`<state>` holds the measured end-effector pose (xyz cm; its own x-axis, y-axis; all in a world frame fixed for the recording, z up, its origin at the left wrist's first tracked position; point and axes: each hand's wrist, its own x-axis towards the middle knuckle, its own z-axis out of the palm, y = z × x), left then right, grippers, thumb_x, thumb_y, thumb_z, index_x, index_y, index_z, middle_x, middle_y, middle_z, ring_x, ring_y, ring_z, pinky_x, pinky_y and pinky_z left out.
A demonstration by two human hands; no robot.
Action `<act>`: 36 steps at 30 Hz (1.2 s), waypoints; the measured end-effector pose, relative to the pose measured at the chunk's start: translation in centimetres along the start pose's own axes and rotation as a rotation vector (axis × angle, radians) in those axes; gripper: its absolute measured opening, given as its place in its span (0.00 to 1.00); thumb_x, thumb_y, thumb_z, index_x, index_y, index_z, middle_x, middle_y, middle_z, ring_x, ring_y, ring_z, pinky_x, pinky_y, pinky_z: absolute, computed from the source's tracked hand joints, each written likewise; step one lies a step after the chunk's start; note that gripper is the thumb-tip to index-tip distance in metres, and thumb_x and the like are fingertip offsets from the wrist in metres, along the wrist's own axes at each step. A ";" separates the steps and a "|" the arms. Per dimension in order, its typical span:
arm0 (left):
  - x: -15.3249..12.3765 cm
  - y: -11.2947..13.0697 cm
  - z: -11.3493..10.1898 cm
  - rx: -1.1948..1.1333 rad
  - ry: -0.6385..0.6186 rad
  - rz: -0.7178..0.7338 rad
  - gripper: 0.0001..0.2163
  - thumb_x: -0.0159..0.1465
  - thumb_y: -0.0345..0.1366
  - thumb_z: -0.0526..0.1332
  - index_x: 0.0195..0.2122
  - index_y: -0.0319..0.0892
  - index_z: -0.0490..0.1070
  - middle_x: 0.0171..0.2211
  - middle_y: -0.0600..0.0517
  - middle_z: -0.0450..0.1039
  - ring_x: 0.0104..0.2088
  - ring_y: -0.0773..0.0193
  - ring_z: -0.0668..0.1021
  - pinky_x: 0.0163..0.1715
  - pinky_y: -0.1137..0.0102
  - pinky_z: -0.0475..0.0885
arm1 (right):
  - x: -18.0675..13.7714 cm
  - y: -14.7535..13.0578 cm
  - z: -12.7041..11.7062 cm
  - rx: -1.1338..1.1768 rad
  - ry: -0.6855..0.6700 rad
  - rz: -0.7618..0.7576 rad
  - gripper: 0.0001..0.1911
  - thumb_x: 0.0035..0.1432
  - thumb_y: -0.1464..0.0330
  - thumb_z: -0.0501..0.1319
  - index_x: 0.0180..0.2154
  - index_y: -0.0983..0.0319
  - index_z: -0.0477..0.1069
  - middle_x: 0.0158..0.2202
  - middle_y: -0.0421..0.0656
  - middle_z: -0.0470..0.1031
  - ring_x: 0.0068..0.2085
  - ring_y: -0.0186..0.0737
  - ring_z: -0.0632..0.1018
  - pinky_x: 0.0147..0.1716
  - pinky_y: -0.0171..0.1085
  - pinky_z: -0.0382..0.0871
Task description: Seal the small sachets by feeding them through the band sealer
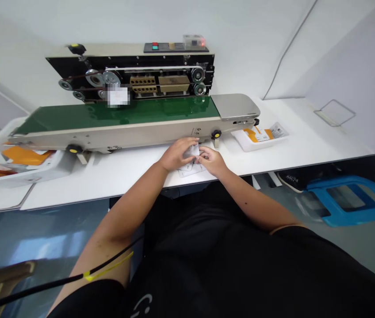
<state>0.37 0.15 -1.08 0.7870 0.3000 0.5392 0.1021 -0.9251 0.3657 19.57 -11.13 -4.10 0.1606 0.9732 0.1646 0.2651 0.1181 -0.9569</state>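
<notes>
At the front of the white table, my left hand (180, 154) curls its thumb and fingers around a small whitish packet (193, 151). My right hand (212, 160) pinches the same packet from the other side, thumb and fingertips together. Beneath both hands lie several flat white printed packets (187, 171), partly covered by my fingers. Just beyond stands a band sealer (161, 128) with a green conveyor belt (161, 110). A small white piece (118, 95), partly blurred out, is at the belt's far side beside the rollers.
A white bin (41, 174) holding orange and white packets sits left. Under the sealer's right end is a smaller white tray (257, 145) with similar packets. The sealer's knobs (216, 134) stick out toward me. A blue stool (356, 198) stands on the floor at right.
</notes>
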 end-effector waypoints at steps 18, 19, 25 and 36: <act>-0.5 -0.5 0.1 -0.251 0.038 -0.318 0.25 0.68 0.38 0.65 0.66 0.41 0.66 0.42 0.46 0.81 0.38 0.59 0.81 0.41 0.64 0.78 | 0.3 -0.7 -0.9 0.397 0.251 0.066 0.16 0.54 0.56 0.70 0.33 0.58 0.69 0.23 0.36 0.75 0.23 0.32 0.70 0.26 0.33 0.66; -0.5 -0.5 0.1 -0.252 0.043 -0.337 0.23 0.69 0.38 0.64 0.64 0.41 0.68 0.38 0.49 0.80 0.35 0.61 0.80 0.38 0.66 0.76 | 0.4 -0.6 -1.0 0.411 0.260 0.062 0.16 0.54 0.56 0.70 0.33 0.58 0.69 0.23 0.36 0.74 0.24 0.32 0.71 0.27 0.34 0.66; -0.5 -0.8 0.6 -0.373 0.052 -0.436 0.14 0.68 0.41 0.65 0.51 0.41 0.76 0.32 0.52 0.79 0.29 0.64 0.78 0.29 0.71 0.72 | 0.4 -0.2 -1.0 0.492 0.267 0.059 0.14 0.55 0.57 0.71 0.35 0.58 0.72 0.25 0.36 0.75 0.26 0.32 0.72 0.29 0.34 0.66; 0.1 -0.2 0.2 -0.722 0.117 -0.537 0.11 0.68 0.41 0.68 0.41 0.40 0.71 0.28 0.53 0.77 0.26 0.69 0.77 0.27 0.74 0.72 | 0.5 0.2 -1.1 0.529 0.282 0.035 0.14 0.57 0.57 0.73 0.34 0.58 0.75 0.27 0.37 0.76 0.27 0.31 0.72 0.28 0.33 0.65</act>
<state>0.54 0.34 -1.25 0.6729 0.7068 0.2183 -0.0003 -0.2948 0.9556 20.71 -10.82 -3.94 0.4264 0.8967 0.1190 -0.2423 0.2399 -0.9401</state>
